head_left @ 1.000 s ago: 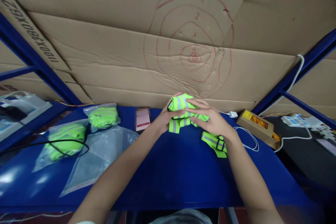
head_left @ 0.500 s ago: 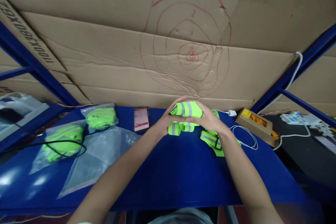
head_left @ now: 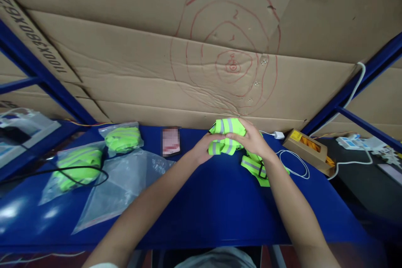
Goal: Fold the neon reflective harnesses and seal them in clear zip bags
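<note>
A bundle of neon-yellow reflective straps [head_left: 229,127] with silver stripes is held above the blue table, folded into loops. My left hand [head_left: 205,147] grips its left side, with the thumb across the front. From the right, my right hand [head_left: 251,137] is wrapped round the same bundle, its thumb near the left one. A loose length of the strap [head_left: 256,167] with a black buckle hangs or lies below my right wrist. The far fingers of both hands are partly hidden behind the bundle.
Two clear bags of neon straps [head_left: 78,163] lie at the left, crossed by a black cable. Beside them are a flat clear plastic bag [head_left: 119,184] and a phone [head_left: 171,141]. A cardboard box [head_left: 306,148] and white cable [head_left: 293,163] sit at the right. Cardboard [head_left: 141,63] backs the table.
The bundle has turned slightly and shifted a little right in view. My left fingers, earlier stretched along its top, now sit lower and behind it. Both hands still hold it.
</note>
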